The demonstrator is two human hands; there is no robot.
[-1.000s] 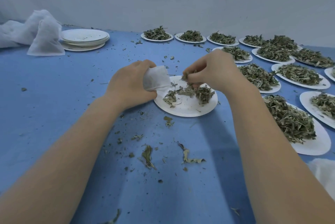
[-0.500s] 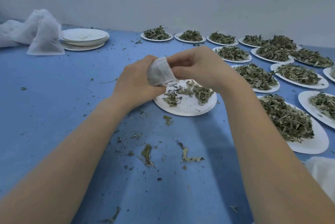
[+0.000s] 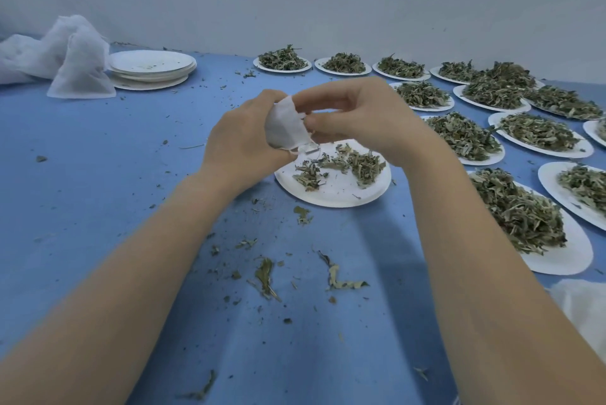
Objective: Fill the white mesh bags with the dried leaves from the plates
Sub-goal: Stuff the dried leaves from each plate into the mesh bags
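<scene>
My left hand grips a small white mesh bag above the left rim of a white plate. A thin scatter of dried leaves lies on that plate. My right hand is at the bag's mouth, its fingers curled and its fingertips against the bag's upper edge. Whether it holds leaves is hidden by the fingers. Both hands hover above the blue table.
Several plates heaped with dried leaves fill the right side and back. A stack of used white plates and a pile of white mesh bags sit at the back left. Loose leaf bits litter the blue cloth near me.
My right hand rose from the plate's leaves to the mouth of the bag. My left hand lifted the bag slightly and tilted it toward the right hand.
</scene>
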